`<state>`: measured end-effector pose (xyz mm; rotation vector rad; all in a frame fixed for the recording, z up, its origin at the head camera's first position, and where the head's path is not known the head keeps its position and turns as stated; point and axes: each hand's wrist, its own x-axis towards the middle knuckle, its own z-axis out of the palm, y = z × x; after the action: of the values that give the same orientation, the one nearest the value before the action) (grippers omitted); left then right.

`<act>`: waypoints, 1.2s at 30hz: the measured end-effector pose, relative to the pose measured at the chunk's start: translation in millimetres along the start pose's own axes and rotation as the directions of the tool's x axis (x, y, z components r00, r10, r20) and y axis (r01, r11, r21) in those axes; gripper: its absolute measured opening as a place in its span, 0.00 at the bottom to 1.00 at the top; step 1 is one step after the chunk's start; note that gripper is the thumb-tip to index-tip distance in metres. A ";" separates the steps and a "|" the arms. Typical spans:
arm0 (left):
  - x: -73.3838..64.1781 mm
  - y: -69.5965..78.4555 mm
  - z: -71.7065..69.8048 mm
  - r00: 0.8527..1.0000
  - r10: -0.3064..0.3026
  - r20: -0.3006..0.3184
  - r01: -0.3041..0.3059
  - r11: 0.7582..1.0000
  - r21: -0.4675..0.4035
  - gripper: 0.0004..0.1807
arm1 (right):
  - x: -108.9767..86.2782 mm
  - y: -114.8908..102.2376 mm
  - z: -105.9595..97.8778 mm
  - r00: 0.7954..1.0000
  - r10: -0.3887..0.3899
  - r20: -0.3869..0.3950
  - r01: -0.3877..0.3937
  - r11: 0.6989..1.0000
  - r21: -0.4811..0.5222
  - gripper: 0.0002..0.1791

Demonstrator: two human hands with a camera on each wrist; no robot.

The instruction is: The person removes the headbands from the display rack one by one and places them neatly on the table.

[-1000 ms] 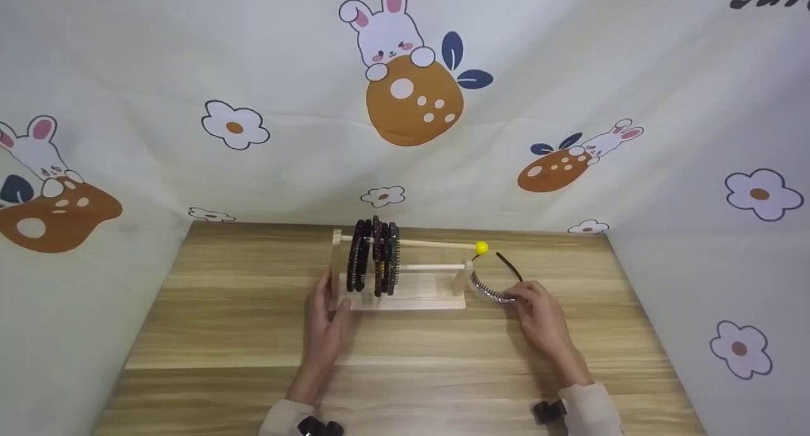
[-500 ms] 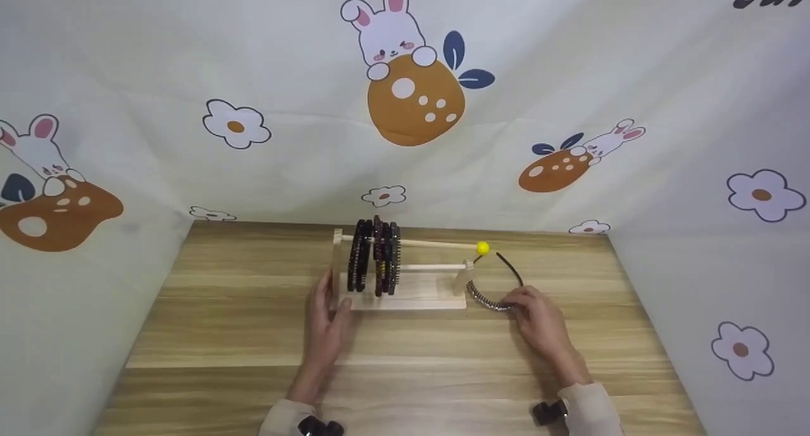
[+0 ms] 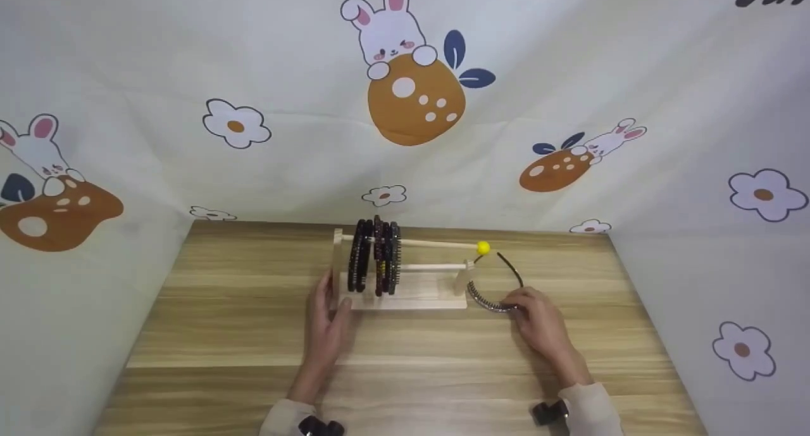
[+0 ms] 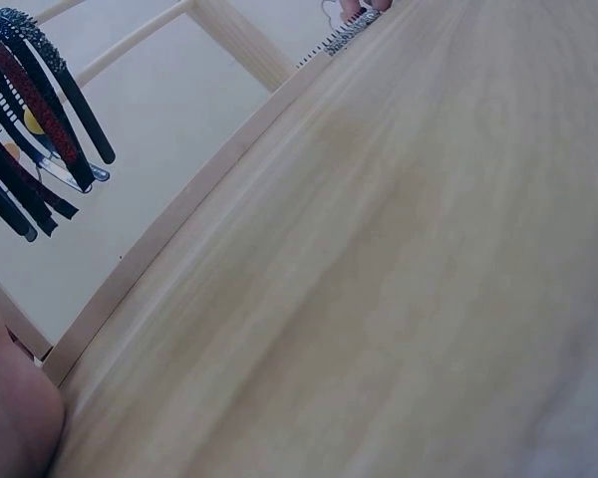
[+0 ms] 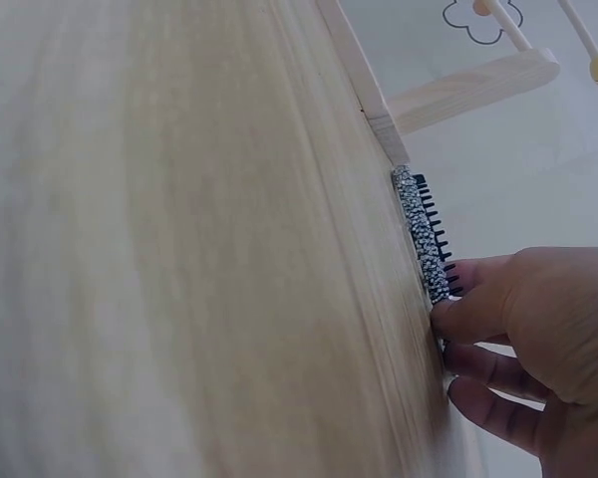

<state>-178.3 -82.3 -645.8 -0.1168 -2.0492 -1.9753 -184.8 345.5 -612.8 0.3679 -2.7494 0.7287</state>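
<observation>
A wooden headband stand (image 3: 405, 302) with two rods sits on the table. Several dark headbands (image 3: 390, 259) hang toward the left of its rods; the left wrist view shows beaded, dark red and black headbands (image 4: 55, 110). My left hand (image 3: 327, 325) grips the stand's left end, thumb in front and fingers along the outer side. At the stand's right end, a silvery beaded headband with comb teeth (image 5: 419, 234) lies at table level. My right hand (image 3: 541, 322) pinches it near the middle of its curve, between thumb and fingers. One tip of that headband is partly hidden behind the stand.
The upper rod ends in a yellow ball (image 3: 483, 247) at the right. A short upright (image 3: 464, 278) holds the lower rod's right end. A printed cloth (image 3: 285, 170) walls the wood-grain table (image 3: 405, 366) at the back and sides.
My right hand has shifted slightly toward me, and the silvery headband has come down nearer the table with it. My left hand and the stand have stayed where they were.
</observation>
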 end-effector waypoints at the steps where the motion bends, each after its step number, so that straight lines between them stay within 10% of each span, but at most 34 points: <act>1: 0.1 -0.4 0.1 1.000 0.000 0.002 0.000 1.000 -0.002 0.36 | 0.1 0.2 0.2 1.000 0.001 0.002 -0.001 1.000 0.001 0.15; 15: 0.8 -0.2 0.1 0.999 -0.032 0.004 0.032 0.999 0.018 0.37 | -0.5 -3.6 -2.2 1.000 -0.010 -0.004 0.010 1.000 -0.025 0.16; 23: 1.1 -1.0 -0.2 1.000 -0.030 0.005 0.030 0.999 0.020 0.36 | 0.5 -21.1 -11.0 0.987 -0.025 -0.161 0.007 0.993 -0.116 0.20; 36: 0.1 -0.4 -1.0 0.999 -0.040 0.002 0.040 0.999 0.034 0.36 | 5.8 -75.6 -19.2 0.867 0.000 -0.499 -0.010 1.000 -0.018 0.16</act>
<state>-178.3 -83.3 -646.1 -0.0714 -2.1016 -1.9636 -163.0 290.8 -561.4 0.1385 -2.2626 0.6828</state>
